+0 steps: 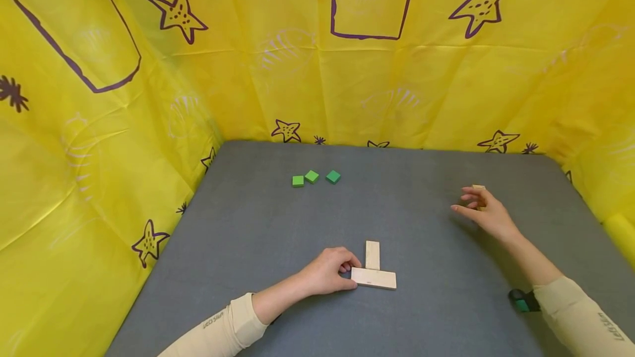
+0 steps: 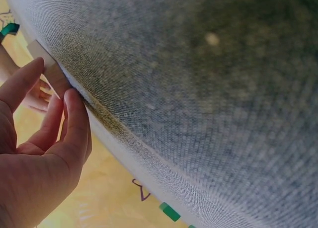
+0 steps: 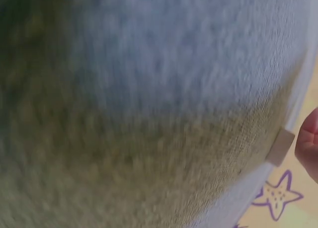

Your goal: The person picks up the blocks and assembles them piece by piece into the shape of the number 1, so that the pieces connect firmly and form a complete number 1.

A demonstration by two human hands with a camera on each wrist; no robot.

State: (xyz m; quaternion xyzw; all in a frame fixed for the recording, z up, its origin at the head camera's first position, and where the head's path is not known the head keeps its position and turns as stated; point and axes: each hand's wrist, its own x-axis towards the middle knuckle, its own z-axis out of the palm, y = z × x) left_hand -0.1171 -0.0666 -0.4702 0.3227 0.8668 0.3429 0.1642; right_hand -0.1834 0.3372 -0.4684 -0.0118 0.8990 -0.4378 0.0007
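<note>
My left hand [image 1: 329, 270] pinches the left end of a flat pale wooden block [image 1: 374, 278] between thumb and fingers; the block lies crosswise on the grey table. A second wooden block [image 1: 372, 255] lies lengthwise behind it, its near end against or very close to the first, making an upside-down T. Off to the right, my right hand [image 1: 488, 216] hovers with loosely bent fingers, nothing visibly held. Another wooden block [image 1: 478, 186] shows partly behind those fingers; in the right wrist view this block [image 3: 281, 147] sits on the cloth, apart from the visible part of the hand.
Two light green blocks [image 1: 297, 181] and a darker green block [image 1: 333, 177] lie toward the back of the grey table [image 1: 258, 225]. Yellow patterned cloth [image 1: 337, 81] walls the back and sides. A dark item with a green patch [image 1: 522, 302] is at the right sleeve.
</note>
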